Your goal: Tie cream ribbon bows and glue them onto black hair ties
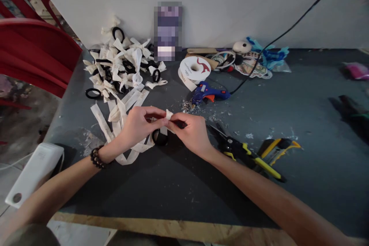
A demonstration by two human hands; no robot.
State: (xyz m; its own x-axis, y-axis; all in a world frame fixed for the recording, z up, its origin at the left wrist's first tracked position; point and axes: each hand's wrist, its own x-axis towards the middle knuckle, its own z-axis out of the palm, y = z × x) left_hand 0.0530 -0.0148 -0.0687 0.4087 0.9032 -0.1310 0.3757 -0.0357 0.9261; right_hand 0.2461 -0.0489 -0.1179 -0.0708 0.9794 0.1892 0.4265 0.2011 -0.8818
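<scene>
My left hand (141, 121) and my right hand (190, 128) meet over the middle of the dark table. Between their fingertips they pinch a small folded white ribbon (169, 114). Just below the fingers hangs or lies a black hair tie (160, 137); whether it is joined to the ribbon I cannot tell. Loose cut ribbon strips (100, 121) lie beside and under my left hand. Beyond them is a pile of white ribbon bows (117, 63) with black hair ties. A blue glue gun (207, 93) rests past my right hand, near a ribbon spool (194, 68).
Yellow-black pliers (248, 153) and a yellow utility knife (278, 150) lie right of my right hand. A phone-like blurred object (168, 32) leans on the wall. A black cable (285, 32) runs to the glue gun. A white power bank-like box (34, 175) sits at the left edge, near a red chair (34, 54).
</scene>
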